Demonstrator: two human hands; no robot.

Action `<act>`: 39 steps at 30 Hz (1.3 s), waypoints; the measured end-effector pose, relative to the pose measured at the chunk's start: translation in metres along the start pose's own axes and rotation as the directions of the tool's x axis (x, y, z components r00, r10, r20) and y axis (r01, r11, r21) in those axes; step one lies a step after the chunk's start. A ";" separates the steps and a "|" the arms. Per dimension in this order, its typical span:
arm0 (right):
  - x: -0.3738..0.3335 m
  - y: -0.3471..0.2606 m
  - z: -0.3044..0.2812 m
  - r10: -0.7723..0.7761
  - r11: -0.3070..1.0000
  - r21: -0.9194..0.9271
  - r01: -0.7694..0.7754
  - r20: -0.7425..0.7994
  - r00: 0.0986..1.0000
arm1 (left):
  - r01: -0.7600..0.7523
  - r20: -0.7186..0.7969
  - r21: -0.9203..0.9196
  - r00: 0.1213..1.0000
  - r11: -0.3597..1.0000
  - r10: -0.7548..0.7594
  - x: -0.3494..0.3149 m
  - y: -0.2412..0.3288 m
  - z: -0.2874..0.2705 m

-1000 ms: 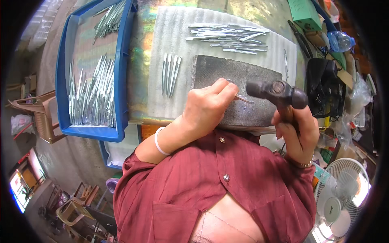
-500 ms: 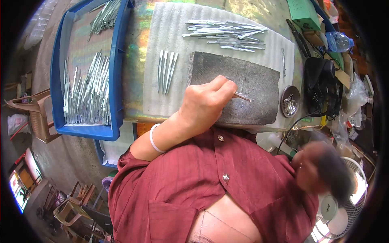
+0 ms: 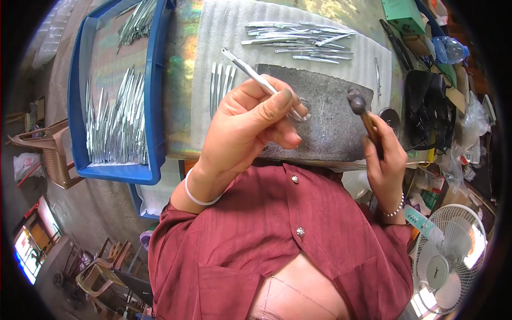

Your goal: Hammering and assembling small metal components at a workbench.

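My left hand (image 3: pixel 256 117) is raised over the left part of a dark grey stone block (image 3: pixel 325 141), pinching a slim silver metal piece (image 3: pixel 250 72) between thumb and fingers. The piece slants up to the left, and its flat end has a small hole. My right hand (image 3: pixel 386 160) is closed round the wooden handle of a small hammer (image 3: pixel 357 102), its dark head over the block's right side. Several similar slim pieces (image 3: pixel 214 90) stand side by side left of the block, partly hidden by my left hand. A loose pile of them (image 3: pixel 298 40) lies beyond it.
A blue tray (image 3: pixel 154 106) of many slim metal pieces stands at the left. White foam sheet (image 3: pixel 205 32) lies under the block. To the right are a round dish (image 3: pixel 392 116), partly hidden, a black object (image 3: pixel 421 104), a plastic bottle (image 3: pixel 450 50) and a fan (image 3: pixel 450 256).
My left hand has turned over and lifted the metal piece off the block. My right hand has come down from the lower right with the hammer to the block's right side.
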State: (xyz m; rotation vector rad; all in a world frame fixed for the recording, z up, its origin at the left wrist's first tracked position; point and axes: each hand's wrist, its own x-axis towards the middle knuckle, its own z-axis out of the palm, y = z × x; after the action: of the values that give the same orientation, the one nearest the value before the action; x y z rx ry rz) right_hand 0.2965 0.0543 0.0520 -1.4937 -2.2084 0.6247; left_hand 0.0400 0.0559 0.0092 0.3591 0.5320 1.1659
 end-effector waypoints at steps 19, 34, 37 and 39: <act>0.048 0.088 0.004 0.170 0.980 -0.076 -0.183 -0.151 0.974 | 0.041 -0.119 0.414 0.993 0.910 0.010 0.001 -0.006 0.023; 0.080 0.113 -0.035 0.191 0.980 0.041 -0.194 0.061 0.980 | 0.025 -0.007 0.640 1.000 0.768 -0.027 -0.009 -0.005 0.023; 0.049 0.038 -0.049 0.152 0.887 0.400 -0.232 0.222 0.963 | -0.093 0.075 0.732 0.996 0.675 0.056 -0.001 -0.015 0.023; 0.038 0.007 -0.034 0.033 0.778 0.602 -0.180 0.246 0.969 | -0.150 0.113 0.727 0.989 0.670 0.098 0.003 -0.024 0.024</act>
State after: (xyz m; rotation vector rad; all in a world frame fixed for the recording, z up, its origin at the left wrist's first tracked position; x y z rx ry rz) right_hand 0.3075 0.0965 0.0791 -1.2298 -1.7809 1.4607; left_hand 0.0732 0.0502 0.0155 1.1517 0.9307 1.0171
